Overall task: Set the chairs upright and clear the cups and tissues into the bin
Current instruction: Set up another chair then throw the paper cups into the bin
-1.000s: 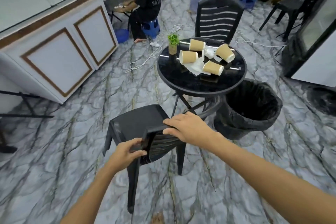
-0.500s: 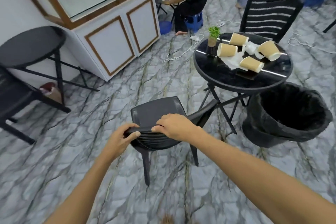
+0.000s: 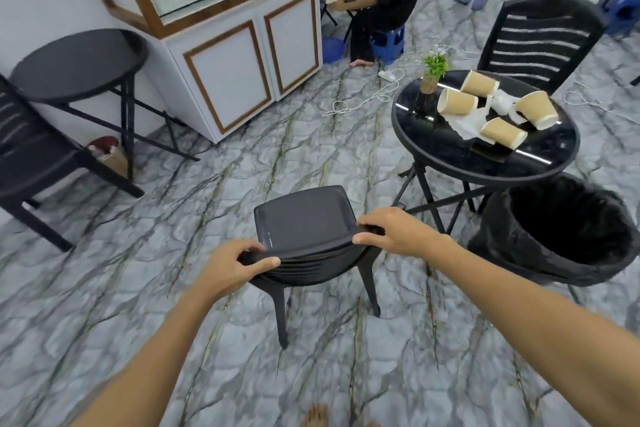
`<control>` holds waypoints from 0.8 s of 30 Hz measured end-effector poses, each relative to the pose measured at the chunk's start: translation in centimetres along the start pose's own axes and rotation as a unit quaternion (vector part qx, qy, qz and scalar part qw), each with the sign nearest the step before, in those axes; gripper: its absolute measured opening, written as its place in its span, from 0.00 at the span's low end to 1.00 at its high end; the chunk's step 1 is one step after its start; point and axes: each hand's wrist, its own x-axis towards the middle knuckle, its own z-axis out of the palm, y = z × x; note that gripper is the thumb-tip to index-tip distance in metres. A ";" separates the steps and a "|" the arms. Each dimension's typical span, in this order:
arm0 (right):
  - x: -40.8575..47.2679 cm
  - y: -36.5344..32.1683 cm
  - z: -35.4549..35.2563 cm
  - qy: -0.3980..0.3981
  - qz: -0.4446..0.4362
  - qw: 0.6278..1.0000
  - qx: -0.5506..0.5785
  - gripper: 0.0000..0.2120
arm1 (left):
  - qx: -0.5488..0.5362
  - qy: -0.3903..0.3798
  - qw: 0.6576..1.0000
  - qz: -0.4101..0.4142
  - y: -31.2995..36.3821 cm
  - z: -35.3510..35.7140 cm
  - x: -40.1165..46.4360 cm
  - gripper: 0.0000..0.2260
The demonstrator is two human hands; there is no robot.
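- Near black chair (image 3: 304, 218) at frame centre, upright, legs on the marble floor (image 3: 207, 191), seat facing away from the wearer.
- Left hand (image 3: 230, 269) wrapped closed over the left end of the chair's top rail, thumb across the near side.
- Right hand (image 3: 394, 232) clamped closed on the right end of the same rail, fingers curled over the top.
- Round black table (image 3: 450, 149) at 2 o'clock from the chair, close by.
- Four paper cups (image 3: 457, 101) on the tabletop, all lying on their sides, clustered around crumpled white tissues (image 3: 467, 121).
- Small potted plant (image 3: 431, 74) upright at the table's 10 o'clock edge.
- Black-lined bin (image 3: 561, 232) on the floor at 3 o'clock from the chair, just beside the table's legs, mouth open.
- Second black chair (image 3: 540, 38) upright beyond the table, at 1 o'clock.
- Another black table (image 3: 79, 62) at 10 o'clock, by the white cabinet (image 3: 242, 66).
- Seated person (image 3: 384, 0) at 12 o'clock, far side.
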 end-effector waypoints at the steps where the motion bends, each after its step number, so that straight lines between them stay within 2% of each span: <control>1: -0.2 0.8 -0.4 -0.004 0.005 1.000 -0.007 0.34 | 0.017 -0.012 1.000 0.007 -0.1 0.1 0.1 0.26; 4: -0.2 2.5 -1.2 -0.026 0.042 0.999 -0.002 0.32 | 0.049 -0.014 0.999 0.017 -0.7 0.3 0.5 0.27; 9: 0.9 3.5 -2.4 -0.074 0.090 0.993 0.036 0.34 | 0.065 0.011 0.997 0.038 -0.5 1.0 1.0 0.25; 14: 0.7 4.0 -1.3 -0.023 0.078 0.994 0.077 0.23 | 0.053 0.020 0.998 0.027 -1.0 1.2 1.0 0.25; 18: 0.1 4.0 -0.4 0.022 0.066 0.995 0.067 0.27 | 0.048 0.006 0.998 0.035 -0.1 0.8 1.2 0.28; 24: -5.0 3.9 -0.8 0.086 0.093 0.990 0.056 0.31 | 0.054 -0.014 0.997 0.044 2.9 1.3 2.4 0.16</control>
